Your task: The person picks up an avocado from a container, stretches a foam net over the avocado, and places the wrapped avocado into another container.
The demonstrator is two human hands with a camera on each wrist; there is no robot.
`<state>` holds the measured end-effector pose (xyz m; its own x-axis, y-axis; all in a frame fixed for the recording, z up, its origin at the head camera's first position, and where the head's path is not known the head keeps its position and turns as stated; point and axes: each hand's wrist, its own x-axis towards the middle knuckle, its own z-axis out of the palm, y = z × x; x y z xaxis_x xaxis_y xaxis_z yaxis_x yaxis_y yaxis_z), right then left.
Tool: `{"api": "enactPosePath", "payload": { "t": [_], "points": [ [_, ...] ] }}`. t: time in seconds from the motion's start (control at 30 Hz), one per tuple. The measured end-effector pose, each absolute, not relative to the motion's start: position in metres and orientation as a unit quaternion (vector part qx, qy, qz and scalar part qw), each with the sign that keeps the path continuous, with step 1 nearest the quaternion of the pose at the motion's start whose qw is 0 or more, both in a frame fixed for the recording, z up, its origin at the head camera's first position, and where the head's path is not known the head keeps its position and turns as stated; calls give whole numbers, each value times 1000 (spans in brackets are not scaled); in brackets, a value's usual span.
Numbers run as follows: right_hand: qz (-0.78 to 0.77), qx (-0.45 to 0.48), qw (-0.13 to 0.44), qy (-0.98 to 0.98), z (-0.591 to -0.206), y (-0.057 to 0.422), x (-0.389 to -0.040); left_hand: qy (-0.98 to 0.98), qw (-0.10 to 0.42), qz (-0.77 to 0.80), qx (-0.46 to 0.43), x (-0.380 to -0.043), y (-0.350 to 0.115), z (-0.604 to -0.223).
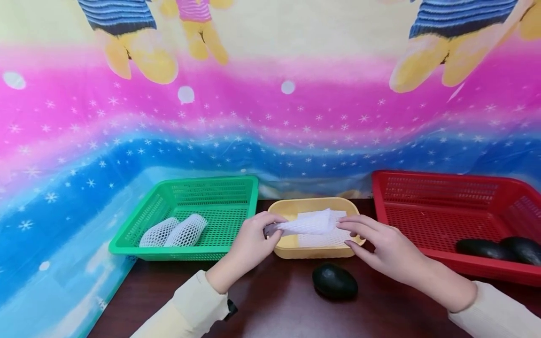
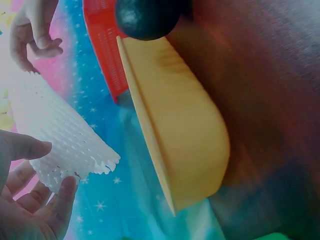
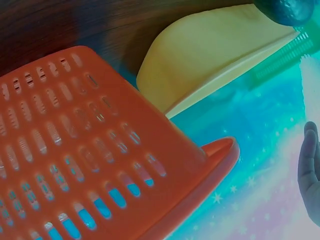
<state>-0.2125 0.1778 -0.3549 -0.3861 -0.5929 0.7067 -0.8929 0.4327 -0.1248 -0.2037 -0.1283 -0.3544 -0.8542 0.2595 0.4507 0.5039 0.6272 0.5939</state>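
Note:
Above the yellow tray, my left hand (image 1: 255,234) pinches one end of a white foam fruit net (image 1: 310,223), also seen in the left wrist view as a flattened mesh sleeve (image 2: 65,130). My right hand (image 1: 386,244) is at the net's other end, fingertips at its edge and thumb held apart. More white foam nets (image 1: 317,239) lie in the yellow tray (image 1: 291,253) beneath. A dark green avocado (image 1: 335,281) lies on the table in front of the tray.
A green basket (image 1: 181,256) on the left holds two netted fruits (image 1: 186,230). On the right stands a red basket (image 1: 422,188) with dark avocados (image 1: 483,249) near its front. A patterned cloth (image 1: 253,108) hangs behind the brown table (image 1: 270,310).

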Motion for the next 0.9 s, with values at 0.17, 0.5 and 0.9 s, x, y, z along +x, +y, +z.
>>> {"api": "enactPosePath", "payload": {
  "t": [0.17, 0.5, 0.9],
  "points": [
    [248, 483, 297, -786, -356, 170, -214, -887, 165, -372, -217, -200, -131, -361],
    [238, 511, 307, -767, -361, 155, -214, -876, 175, -382, -237, -196, -128, -368],
    [247, 539, 317, -740, -366, 140, -204, -855, 52, -413, -309, -188, -120, -373]
  ]
}}
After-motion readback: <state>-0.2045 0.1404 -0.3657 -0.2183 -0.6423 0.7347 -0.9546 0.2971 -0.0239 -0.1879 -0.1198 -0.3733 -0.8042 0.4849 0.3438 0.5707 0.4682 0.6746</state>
